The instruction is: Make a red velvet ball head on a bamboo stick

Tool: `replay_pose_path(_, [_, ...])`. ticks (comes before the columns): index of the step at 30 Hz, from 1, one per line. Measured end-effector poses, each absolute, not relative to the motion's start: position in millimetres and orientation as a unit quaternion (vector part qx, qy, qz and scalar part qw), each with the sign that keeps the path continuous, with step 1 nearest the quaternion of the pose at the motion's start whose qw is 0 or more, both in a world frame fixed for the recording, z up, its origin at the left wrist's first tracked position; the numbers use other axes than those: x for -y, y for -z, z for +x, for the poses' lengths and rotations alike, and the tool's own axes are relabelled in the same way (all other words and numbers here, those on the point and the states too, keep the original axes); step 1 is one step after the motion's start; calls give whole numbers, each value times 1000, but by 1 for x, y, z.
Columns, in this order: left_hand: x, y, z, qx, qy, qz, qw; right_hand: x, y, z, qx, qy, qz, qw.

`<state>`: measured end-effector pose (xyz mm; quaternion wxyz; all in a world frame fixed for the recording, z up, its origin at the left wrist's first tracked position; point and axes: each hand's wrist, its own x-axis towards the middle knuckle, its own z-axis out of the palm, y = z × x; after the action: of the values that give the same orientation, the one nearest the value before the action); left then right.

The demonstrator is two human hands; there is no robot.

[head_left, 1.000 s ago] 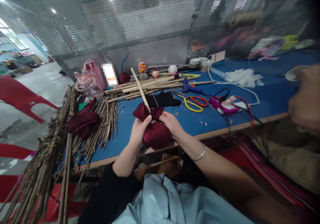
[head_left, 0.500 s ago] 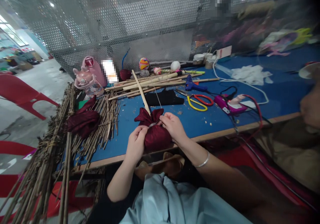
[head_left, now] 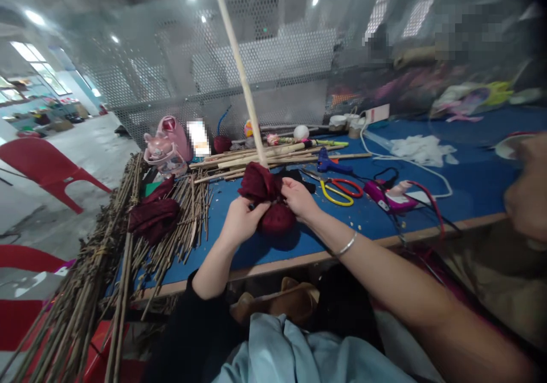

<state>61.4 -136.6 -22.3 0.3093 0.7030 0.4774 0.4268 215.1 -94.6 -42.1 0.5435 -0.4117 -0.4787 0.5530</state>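
Note:
A dark red cloth bundle (head_left: 277,219), round below and gathered at a neck, is held just above the table's front part. Out of its ruffled top rises a long pale wooden stick (head_left: 241,72), leaning slightly left. My left hand (head_left: 243,221) is closed on the bundle's neck from the left, thumb across the gather. On the other side my right hand (head_left: 299,199), with a silver bangle above the wrist, pinches at the neck; a thin grey cord showed there a moment ago, but the fingers now mostly cover it. Behind the bundle lies a black cloth (head_left: 302,179), partly hidden.
Yellow-and-red-handled scissors (head_left: 337,192), a blue glue gun (head_left: 331,161) and a purple power strip (head_left: 384,196) lie right. Thin sticks (head_left: 188,218) and another dark red cloth (head_left: 154,216) are left. Long sticks (head_left: 231,161) lie behind. Another person's hand (head_left: 527,189) is at far right.
The bundle and stick have been raised and tipped up, so the stick now stands high over the table. My left hand has shifted right and up around the neck. The view has tilted upward.

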Motion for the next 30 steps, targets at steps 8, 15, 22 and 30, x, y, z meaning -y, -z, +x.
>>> replay_pose_path(8, [103, 14, 69, -476, -293, 828, 44, 69, -1, 237, 587, -524, -404, 465])
replay_pose_path(15, [111, 44, 51, -467, -192, 863, 8, 82, 16, 239, 656, -476, -435, 392])
replay_pose_path(22, [121, 28, 65, -500, -231, 834, 39, 118, 4, 245, 880, -63, -420, 212])
replay_pose_path(30, [106, 8, 82, -519, -159, 838, 59, 115, 4, 247, 817, -165, -511, 208])
